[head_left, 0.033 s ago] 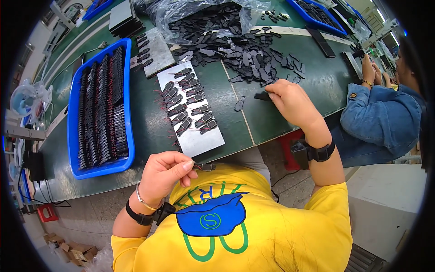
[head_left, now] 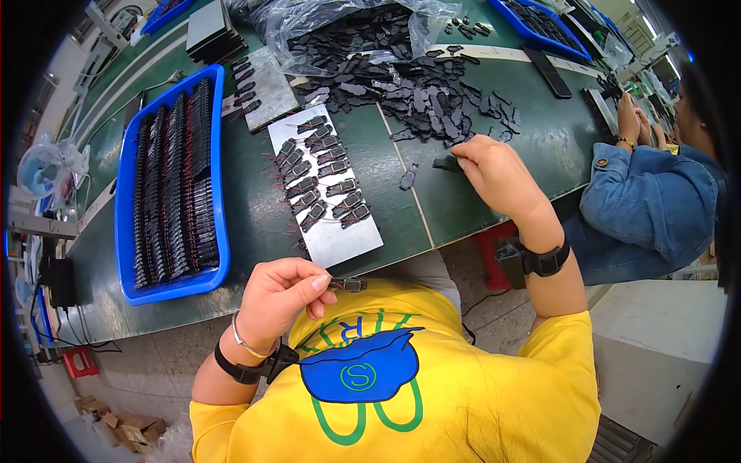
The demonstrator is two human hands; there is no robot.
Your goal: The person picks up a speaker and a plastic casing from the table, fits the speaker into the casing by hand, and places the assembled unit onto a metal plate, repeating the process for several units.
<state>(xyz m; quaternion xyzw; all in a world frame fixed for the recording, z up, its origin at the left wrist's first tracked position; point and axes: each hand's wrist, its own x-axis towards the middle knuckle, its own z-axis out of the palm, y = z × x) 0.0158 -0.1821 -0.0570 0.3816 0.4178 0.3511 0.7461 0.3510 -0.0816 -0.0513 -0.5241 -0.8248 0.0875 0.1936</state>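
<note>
My left hand [head_left: 285, 293] is closed on a small black speaker module [head_left: 349, 285], pinched between thumb and fingertips just off the near table edge. Farther right, my right hand [head_left: 494, 171] pinches a flat black plastic piece [head_left: 445, 163] over the green table top. Between the hands lies a silver metal plate [head_left: 351, 241] bearing several more black speaker modules with thin red wires. Beyond my right hand spreads a heap of flat black plastic pieces [head_left: 432, 104]. One loose piece [head_left: 409, 177] lies left of that hand.
On the left, a blue tray [head_left: 221, 231] holds packed rows of modules. Behind are a second metal plate [head_left: 270, 85], a stack of grey plates [head_left: 210, 35] and a clear plastic bag [head_left: 289, 38]. A co-worker in a denim sleeve [head_left: 648, 204] works at the right.
The black piece in my right hand is tilted slightly differently. All else looks the same.
</note>
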